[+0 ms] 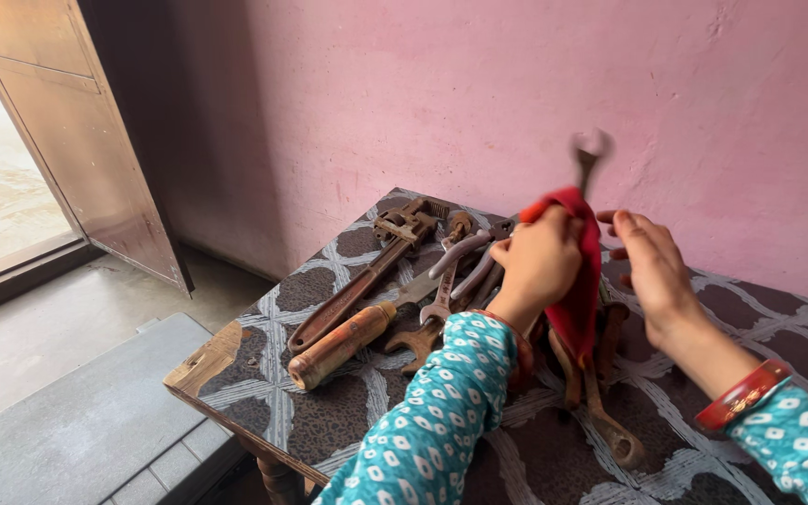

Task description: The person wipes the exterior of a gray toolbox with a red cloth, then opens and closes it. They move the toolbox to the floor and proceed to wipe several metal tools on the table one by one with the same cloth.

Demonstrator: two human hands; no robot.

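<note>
Seen from the head camera, the left hand point(537, 260) is closed around a red cloth point(576, 281) wrapped about a blurred spanner point(589, 154) raised above the table point(236, 374), while the right hand point(652, 266), fingers loosely spread, hovers just beside the cloth. On the table left of the cloth lie one pipe wrench point(367, 266), one wooden-handled tool point(340, 344) and several rusty spanners point(423, 332), too heaped to count. The table's near-left edge lies bare.
</note>
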